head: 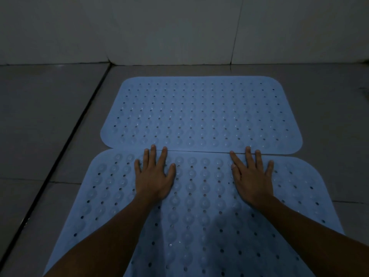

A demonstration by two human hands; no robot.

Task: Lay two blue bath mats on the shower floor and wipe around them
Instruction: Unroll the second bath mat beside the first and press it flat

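On the left, grey floor tiles [40,120] are crossed by a dark grout line [65,148] running from the near left toward the far corner, where the floor meets a pale tiled wall [159,27]. Nothing lies on top of the mats except the person's hands and forearms.

Two light blue mats lie flat on the floor, dotted with rows of small holes and round bumps. The far mat [201,112] sits crosswise near the wall; the near mat [199,216] lies just beside it, their long edges meeting in a thin seam.

The left hand [154,176] lies flat on the near mat, palm down, fingers straight and spread, fingertips reaching the seam. The right hand [252,176] lies the same way further right, fingers straight, gripping nothing.
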